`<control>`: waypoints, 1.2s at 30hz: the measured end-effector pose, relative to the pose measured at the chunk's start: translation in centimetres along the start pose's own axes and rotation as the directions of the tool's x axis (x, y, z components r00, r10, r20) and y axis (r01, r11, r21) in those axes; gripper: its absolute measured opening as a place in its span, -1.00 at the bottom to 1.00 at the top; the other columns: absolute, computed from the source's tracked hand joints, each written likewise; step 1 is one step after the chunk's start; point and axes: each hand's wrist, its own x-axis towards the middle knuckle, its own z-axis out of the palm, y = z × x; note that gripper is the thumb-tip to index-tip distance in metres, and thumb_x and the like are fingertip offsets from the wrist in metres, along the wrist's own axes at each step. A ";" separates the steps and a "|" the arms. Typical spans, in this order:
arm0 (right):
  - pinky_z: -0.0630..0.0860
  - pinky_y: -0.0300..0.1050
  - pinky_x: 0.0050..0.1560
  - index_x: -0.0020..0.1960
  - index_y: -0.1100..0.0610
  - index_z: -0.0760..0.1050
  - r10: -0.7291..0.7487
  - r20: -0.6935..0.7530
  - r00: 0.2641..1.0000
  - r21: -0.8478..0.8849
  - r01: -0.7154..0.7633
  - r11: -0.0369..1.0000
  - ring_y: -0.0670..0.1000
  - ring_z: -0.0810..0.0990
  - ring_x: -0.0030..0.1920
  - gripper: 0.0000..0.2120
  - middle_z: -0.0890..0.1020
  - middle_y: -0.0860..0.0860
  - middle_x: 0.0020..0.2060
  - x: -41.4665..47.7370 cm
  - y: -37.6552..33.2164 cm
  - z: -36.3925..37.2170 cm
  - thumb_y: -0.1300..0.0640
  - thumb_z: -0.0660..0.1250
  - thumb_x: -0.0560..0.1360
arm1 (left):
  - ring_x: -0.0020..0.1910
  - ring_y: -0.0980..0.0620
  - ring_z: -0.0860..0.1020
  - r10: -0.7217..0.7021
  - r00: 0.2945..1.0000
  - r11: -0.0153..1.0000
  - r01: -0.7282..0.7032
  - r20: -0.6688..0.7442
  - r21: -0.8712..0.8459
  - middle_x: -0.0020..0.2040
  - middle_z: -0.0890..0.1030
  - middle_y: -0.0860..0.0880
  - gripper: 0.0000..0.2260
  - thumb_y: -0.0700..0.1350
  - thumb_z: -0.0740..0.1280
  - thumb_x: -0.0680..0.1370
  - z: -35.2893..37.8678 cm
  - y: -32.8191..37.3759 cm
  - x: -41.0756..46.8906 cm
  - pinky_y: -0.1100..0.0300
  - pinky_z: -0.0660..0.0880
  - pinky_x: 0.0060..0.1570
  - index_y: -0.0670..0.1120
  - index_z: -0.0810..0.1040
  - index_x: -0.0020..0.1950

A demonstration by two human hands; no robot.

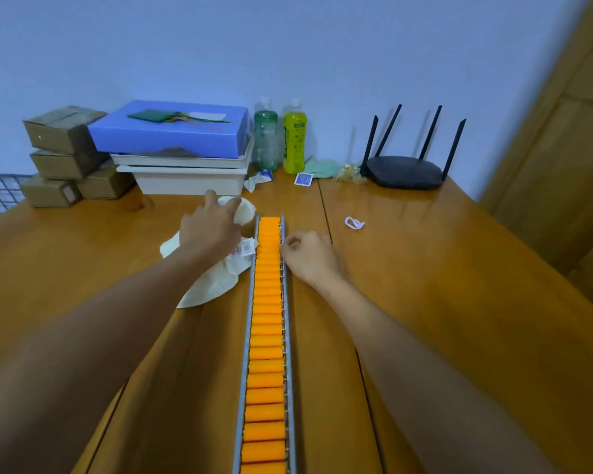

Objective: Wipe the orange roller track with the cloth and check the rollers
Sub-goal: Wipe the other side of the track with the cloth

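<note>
Nearest the camera, track (265, 354) of orange rollers, running down the middle of the table (459, 285) from its near edge toward the far edge. Fingers of right hand (308, 254) curled together, pinched against the track's right rail near its far end. Fingers of left hand (211, 227) spread, pressing down on cloth (213, 282), crumpled just left of the track.

Left hand (210, 227) on cloth (213, 278) — track-side.

Orange rollers (266, 336) in a grey rail, cream cloth (213, 282), blue box (172, 131), black router (404, 172).
</note>
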 end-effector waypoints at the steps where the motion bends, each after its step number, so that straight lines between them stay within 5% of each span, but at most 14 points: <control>1: 0.63 -0.03 -0.10 0.11 -0.06 0.65 -0.006 0.006 1.000 -0.001 0.006 1.000 -0.02 0.61 -0.11 -0.81 0.67 -0.07 -0.07 0.2 0.2 0.1 -0.04 0.29 0.61 | 0.16 -0.23 0.56 0.021 1.000 1.000 -0.022 0.021 0.009 0.37 0.39 -0.18 -0.50 -0.01 0.29 0.61 0.3 0.0 0.3 -0.10 0.56 0.06 0.12 0.31 0.56; 7: 0.63 -0.05 -0.12 0.14 -0.04 0.63 -0.029 0.030 0.999 0.010 0.029 1.000 -0.03 0.64 -0.13 -0.83 0.69 -0.06 -0.08 0.5 0.7 0.4 -0.04 0.33 0.61 | 0.35 -0.22 0.47 0.164 0.977 0.976 -0.181 0.138 0.123 0.47 0.34 -0.18 -0.50 0.06 0.24 0.65 0.7 0.3 1.0 -0.13 0.51 0.20 0.18 0.25 0.60; 14: 0.51 -0.18 -0.29 0.19 -0.04 0.64 0.017 0.019 1.000 0.111 -0.019 0.994 -0.07 0.64 -0.20 -0.80 0.69 -0.08 -0.18 0.2 0.8 0.7 -0.02 0.33 0.63 | 0.13 -0.13 0.56 0.215 0.950 0.964 -0.243 0.226 0.103 0.30 0.46 -0.10 -0.58 0.03 0.28 0.62 -0.3 0.4 1.2 -0.02 0.58 0.04 0.09 0.44 0.49; 23: 0.48 -0.17 -0.34 0.12 0.02 0.70 0.065 0.018 0.998 0.080 -0.066 0.995 -0.06 0.53 -0.40 -0.73 0.64 0.02 -0.35 -0.5 0.6 1.3 -0.03 0.24 0.68 | 0.16 -0.10 0.54 0.258 0.935 0.952 -0.289 0.244 0.101 0.36 0.42 -0.09 -0.55 0.00 0.27 0.63 -0.9 0.3 0.1 0.05 0.52 0.03 0.13 0.38 0.53; 29: 0.66 -0.06 -0.25 0.23 0.02 0.65 0.117 0.026 0.993 0.167 -0.120 0.979 -0.03 0.66 -0.36 -0.75 0.68 0.00 -0.29 -0.7 0.0 1.8 0.01 0.25 0.68 | 0.26 -0.14 0.49 0.195 0.962 0.958 -0.228 0.193 0.171 0.37 0.41 -0.12 -0.54 0.01 0.29 0.61 -1.1 1.3 -1.0 -0.05 0.47 0.18 0.06 0.40 0.52; 36: 0.69 -0.01 -0.19 0.30 -0.04 0.61 0.154 0.013 0.988 0.156 -0.154 0.976 0.00 0.70 -0.30 -0.74 0.69 -0.01 -0.26 -0.6 -0.2 2.0 -0.02 0.27 0.67 | 0.20 -0.18 0.54 0.042 0.999 0.984 -0.044 0.018 0.175 0.32 0.42 -0.18 -0.42 0.07 0.38 0.55 -0.5 2.3 -2.8 -0.04 0.51 0.12 -0.03 0.32 0.53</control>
